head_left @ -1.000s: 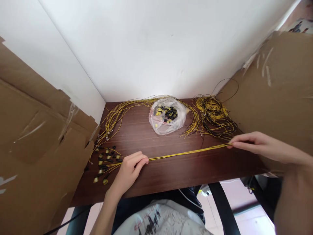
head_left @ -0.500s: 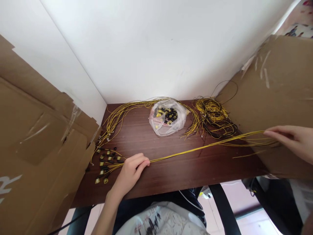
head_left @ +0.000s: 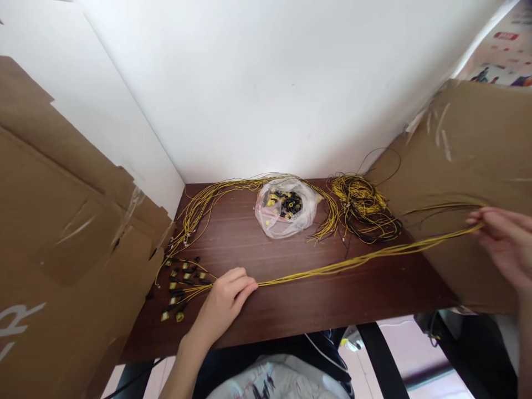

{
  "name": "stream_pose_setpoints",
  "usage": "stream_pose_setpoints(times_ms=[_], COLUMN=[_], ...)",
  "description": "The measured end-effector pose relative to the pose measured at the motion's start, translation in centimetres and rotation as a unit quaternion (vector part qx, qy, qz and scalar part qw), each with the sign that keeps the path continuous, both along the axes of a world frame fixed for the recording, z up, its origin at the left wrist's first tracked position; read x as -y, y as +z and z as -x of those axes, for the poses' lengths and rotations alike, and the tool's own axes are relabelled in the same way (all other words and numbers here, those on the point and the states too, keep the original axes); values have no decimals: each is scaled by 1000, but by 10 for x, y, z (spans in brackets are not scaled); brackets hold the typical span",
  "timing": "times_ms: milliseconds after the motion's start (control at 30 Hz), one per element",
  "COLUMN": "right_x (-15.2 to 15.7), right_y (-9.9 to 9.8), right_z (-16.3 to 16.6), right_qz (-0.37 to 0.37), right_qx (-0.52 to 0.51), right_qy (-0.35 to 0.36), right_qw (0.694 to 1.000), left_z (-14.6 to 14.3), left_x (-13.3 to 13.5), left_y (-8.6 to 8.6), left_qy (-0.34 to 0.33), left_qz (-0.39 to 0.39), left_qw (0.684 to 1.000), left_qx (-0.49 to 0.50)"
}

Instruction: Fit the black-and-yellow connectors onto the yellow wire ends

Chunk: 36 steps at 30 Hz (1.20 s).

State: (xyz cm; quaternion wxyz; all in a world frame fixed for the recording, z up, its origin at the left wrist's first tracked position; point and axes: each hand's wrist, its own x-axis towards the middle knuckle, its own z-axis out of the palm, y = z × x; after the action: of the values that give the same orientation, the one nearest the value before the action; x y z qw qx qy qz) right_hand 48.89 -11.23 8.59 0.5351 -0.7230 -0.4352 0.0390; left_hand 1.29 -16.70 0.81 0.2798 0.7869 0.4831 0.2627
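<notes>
A bundle of thin yellow wires (head_left: 332, 270) stretches across the table between my two hands. My left hand (head_left: 229, 291) is closed round the bundle near its left end, resting low over the tabletop. Beyond it the wires fan out to several black and yellow connectors (head_left: 178, 288) lying at the left. At the right, raised before the cardboard, my right hand (head_left: 501, 235) grips the other part of the bundle, and loose wire ends loop back leftward from its fingers.
At the back of the brown table (head_left: 291, 321), a clear plastic bag (head_left: 305, 213) holds more black and yellow pieces. Yellow wires (head_left: 211, 194) curve behind it, and a tangled wire coil (head_left: 363, 205) lies at right. Cardboard panels (head_left: 83, 249) flank both sides; a white wall (head_left: 266, 88) closes the back.
My right hand has turned and shifted slightly, and the loose wire ends have swung up from below it to its left. My left hand keeps its hold; the view has tilted a little.
</notes>
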Motion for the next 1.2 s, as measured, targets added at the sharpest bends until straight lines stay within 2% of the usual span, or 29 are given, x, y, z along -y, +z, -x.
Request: stream_pose_setpoints(times_ms=[67, 133, 167, 233, 300, 367, 467, 533, 600, 700, 767, 800, 867, 933, 1000, 1100, 1200], right_x=[1, 3, 4, 7, 10, 14, 19, 20, 19, 10, -1, -8, -24, -41, -56, -72, -77], right_y=[-10, -22, -29, -42, -52, -55, -46, -32, -17, 3, 10, 11, 8, -2, -16, -38, -58], right_z=[2, 0, -2, -7, -14, -17, -11, 4, 27, 71, 103, 120, 154, 188, 221, 259, 280], right_qz=[145, 313, 373, 454, 485, 469, 426, 399, 354, 220, 136, 121, 96, 100, 112, 131, 121], right_qx=[28, 126, 171, 220, 242, 270, 328, 372, 413, 460, 414, 375, 287, 244, 245, 282, 288], right_qy=[-4, -4, 6, 33, 60, 75, 77, 66, 62, 52, 91, 129, 220, 314, 374, 410, 442], right_qw=[989, 941, 912, 863, 838, 838, 840, 835, 837, 858, 895, 910, 928, 912, 887, 858, 841], left_z=[-1, -2, -2, -2, -1, 0, 3, 5, 9, 14, 14, 13, 10, 8, 8, 12, 15], left_x=[0, 0, 1, 1, 1, 0, -5, -11, -23, -50, -74, -86, -111, -133, -151, -167, -172], left_y=[0, 2, 2, 4, 6, 8, 11, 13, 16, 23, 28, 30, 33, 33, 30, 20, 7], left_qy=[-2, -1, -1, 2, 3, 4, 18, 57, 124, 238, 276, 286, 305, 317, 334, 349, 338], left_qz=[-12, -21, -24, -31, -38, -49, -67, -78, -86, -63, -47, -45, -43, -49, -73, -101, -108], left_qw=[1000, 1000, 1000, 999, 999, 998, 995, 991, 980, 944, 924, 920, 914, 907, 901, 895, 902], left_qx=[-9, -10, -10, -14, -27, -47, -79, -97, -127, -221, -260, -264, -266, -272, -268, -258, -247])
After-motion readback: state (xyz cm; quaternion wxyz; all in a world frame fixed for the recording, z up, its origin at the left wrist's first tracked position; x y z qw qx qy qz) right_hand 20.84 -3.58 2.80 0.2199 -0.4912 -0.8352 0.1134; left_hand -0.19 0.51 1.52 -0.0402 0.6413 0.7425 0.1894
